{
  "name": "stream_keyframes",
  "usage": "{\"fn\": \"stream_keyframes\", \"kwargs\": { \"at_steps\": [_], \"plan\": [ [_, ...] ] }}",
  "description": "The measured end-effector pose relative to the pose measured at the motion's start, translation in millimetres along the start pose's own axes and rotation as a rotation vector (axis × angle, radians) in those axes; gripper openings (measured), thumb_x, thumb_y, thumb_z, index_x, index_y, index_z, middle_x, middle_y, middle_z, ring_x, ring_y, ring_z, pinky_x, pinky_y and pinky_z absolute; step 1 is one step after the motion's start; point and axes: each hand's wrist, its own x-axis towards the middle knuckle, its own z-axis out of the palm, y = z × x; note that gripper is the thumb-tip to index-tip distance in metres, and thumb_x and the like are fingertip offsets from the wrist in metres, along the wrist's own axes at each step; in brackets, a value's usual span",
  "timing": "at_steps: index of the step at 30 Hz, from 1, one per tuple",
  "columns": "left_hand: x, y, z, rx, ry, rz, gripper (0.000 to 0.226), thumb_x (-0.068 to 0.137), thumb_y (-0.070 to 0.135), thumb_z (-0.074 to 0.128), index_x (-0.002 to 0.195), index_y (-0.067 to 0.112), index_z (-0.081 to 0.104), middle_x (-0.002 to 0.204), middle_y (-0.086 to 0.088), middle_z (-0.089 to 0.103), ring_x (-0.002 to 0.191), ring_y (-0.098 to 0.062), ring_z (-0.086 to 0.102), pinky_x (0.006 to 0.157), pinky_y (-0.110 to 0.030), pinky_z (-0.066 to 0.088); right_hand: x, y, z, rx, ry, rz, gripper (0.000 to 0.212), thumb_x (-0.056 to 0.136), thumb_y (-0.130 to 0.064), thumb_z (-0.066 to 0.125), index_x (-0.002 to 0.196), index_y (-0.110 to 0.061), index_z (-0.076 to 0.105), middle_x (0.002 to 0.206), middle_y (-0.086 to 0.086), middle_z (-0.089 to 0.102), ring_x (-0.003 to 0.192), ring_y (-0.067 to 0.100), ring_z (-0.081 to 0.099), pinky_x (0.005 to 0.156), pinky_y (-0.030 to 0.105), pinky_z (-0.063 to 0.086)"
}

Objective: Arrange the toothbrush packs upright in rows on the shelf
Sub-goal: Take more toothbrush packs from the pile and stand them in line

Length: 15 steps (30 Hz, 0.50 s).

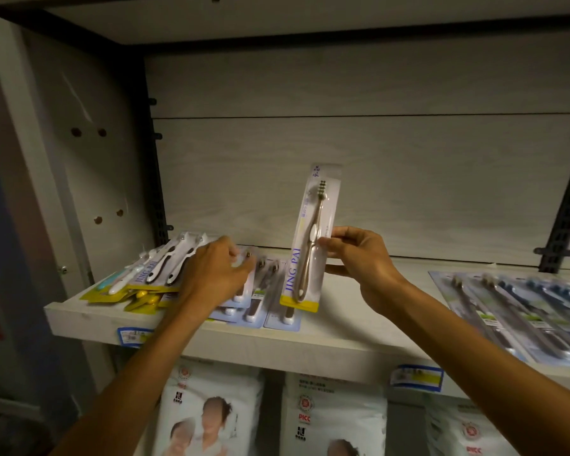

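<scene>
two hands (211, 268), one raised toothbrush pack (311, 238), two price labels (417, 378)

Both bare forearms reach up and forward to the shelf (277, 343) — the left hand (216, 271) lies palm-down over its left end, fingers spread and gently bent, while the right hand (359, 261) hovers above its middle, thumb and fingertips pinching a toothbrush pack (310, 238) upright.

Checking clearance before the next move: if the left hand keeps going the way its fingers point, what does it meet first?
Probably the flat blue-backed packs already beneath the left hand; depth unclear.
</scene>
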Motion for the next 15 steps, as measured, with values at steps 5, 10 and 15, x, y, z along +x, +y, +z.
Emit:
{"fn": "stream_keyframes", "kwargs": {
  "at_steps": [5,10,15],
  "plan": [
    [-2,0,5,0.343,-0.300,-0.078,0.056,0.082,0.063,0.055,0.104,0.011,0.055,0.104,-0.009,0.059,0.082,-0.019,0.048,0.065,-0.028,0.035,-5,-1,-18,-0.015,0.011,-0.026,0.007,0.088,-0.003,0.062,0.089,-0.007,0.067,0.082,0.007,0.070,0.073,0.016,0.067,0.056,0.023,0.056],
    [-1,12,2,0.374,-0.300,-0.134,0.048,0.082,0.044,0.065,0.110,0.008,0.050,0.107,-0.012,0.058,0.085,-0.022,0.050,0.065,-0.029,0.038,-10,-1,-30,-0.034,0.010,-0.054,0.008,0.089,-0.005,0.063,0.094,-0.006,0.068,0.085,0.007,0.071,0.077,0.017,0.067,0.059,0.024,0.058],
    [2,10,0,0.241,-0.170,-0.162,0.073,0.079,0.029,0.072,0.134,-0.001,0.035,0.129,-0.024,0.048,0.113,-0.038,0.051,0.083,-0.038,0.043,-12,-1,-41,-0.045,0.016,-0.066,0.010,0.088,-0.005,0.063,0.097,-0.004,0.068,0.088,0.008,0.072,0.078,0.016,0.068,0.063,0.026,0.058]
  ]
}}
